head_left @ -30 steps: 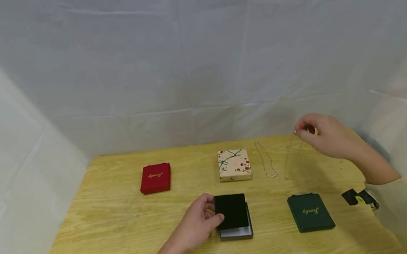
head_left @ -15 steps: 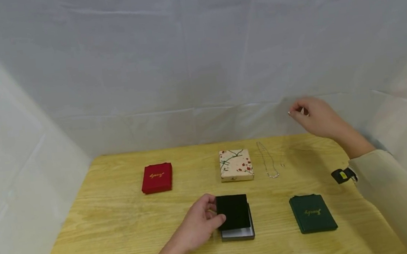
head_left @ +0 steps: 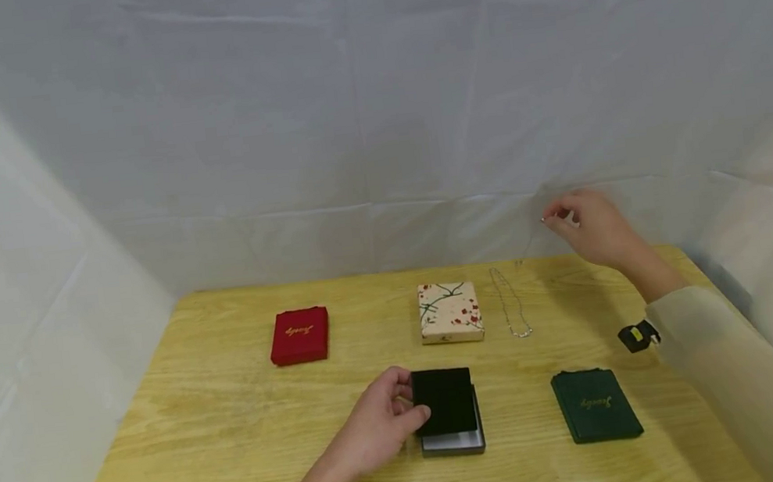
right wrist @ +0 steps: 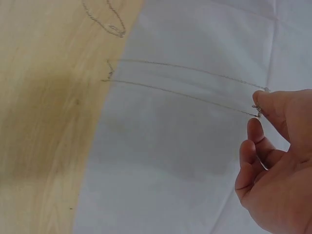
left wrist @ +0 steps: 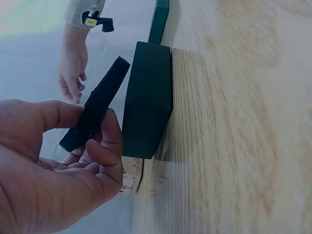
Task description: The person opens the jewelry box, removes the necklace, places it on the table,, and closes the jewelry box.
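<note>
In the head view my left hand (head_left: 378, 430) pinches a thin black foam pad (head_left: 443, 400) by its left edge, thumb on top. The pad sits tilted over a dark open box (head_left: 454, 449), hiding most of its pale inside. My right hand (head_left: 594, 231) is raised near the table's far edge, thumb and fingertips pinching a fine silver necklace. In the right wrist view this necklace (right wrist: 185, 95) hangs as a long loop, both strands apart. A second silver necklace (head_left: 526, 332) lies on the table, left of the right hand.
A flowered cream box (head_left: 451, 313) stands behind the dark box. The red jewelry box (head_left: 300, 336) is at the back left, the green one (head_left: 597, 405) at the front right. White sheeting (head_left: 359, 118) rises behind the wooden table (head_left: 237, 429) and along its sides.
My right hand has risen and moved slightly left, lifting the necklace, whose lower end has swung up and back off its earlier spot. The left hand and pad stay in place.
</note>
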Tool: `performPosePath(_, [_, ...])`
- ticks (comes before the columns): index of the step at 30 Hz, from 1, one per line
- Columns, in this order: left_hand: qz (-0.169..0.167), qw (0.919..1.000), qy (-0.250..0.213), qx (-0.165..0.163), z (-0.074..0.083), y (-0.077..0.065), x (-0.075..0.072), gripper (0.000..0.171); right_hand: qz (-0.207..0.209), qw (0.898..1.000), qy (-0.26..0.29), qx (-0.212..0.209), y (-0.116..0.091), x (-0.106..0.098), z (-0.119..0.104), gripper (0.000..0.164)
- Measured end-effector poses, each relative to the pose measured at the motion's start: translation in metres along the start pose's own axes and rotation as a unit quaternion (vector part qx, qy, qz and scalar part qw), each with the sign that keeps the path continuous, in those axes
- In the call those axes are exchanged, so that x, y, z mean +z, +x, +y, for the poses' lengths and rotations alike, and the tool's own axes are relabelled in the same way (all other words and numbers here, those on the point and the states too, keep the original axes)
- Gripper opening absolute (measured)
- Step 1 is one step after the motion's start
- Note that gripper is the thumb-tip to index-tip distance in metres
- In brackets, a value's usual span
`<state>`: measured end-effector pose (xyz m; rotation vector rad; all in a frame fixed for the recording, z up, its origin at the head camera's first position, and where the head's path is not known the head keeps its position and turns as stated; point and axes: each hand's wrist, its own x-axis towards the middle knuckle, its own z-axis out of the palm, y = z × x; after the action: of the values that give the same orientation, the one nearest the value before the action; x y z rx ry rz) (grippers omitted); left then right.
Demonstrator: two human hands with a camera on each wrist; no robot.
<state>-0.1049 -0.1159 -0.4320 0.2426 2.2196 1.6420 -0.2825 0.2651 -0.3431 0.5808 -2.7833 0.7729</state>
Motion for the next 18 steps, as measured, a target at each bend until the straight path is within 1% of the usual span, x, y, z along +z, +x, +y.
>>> performPosePath(6, [-0.003,1.0,-0.003,-0.002,0.0,0.0,0.0,0.052,-0.057,0.998,-0.003,0.008,-0.009,0.01,0.01,0.023])
performPosePath(10, [-0.003,1.0,-0.002,-0.003,0.0,0.001,0.0,0.052,-0.084,0.996,-0.003,0.017,-0.014,0.013,0.012,0.02])
performPosePath(15, [-0.003,1.0,-0.001,-0.005,0.001,0.002,-0.001,0.052,-0.12,0.992,0.011,0.034,-0.019,0.017,0.015,0.018])
performPosePath(18, [-0.004,1.0,0.0,-0.004,0.001,0.002,-0.001,0.053,-0.139,0.99,0.018,0.034,-0.022,0.021,0.019,0.017])
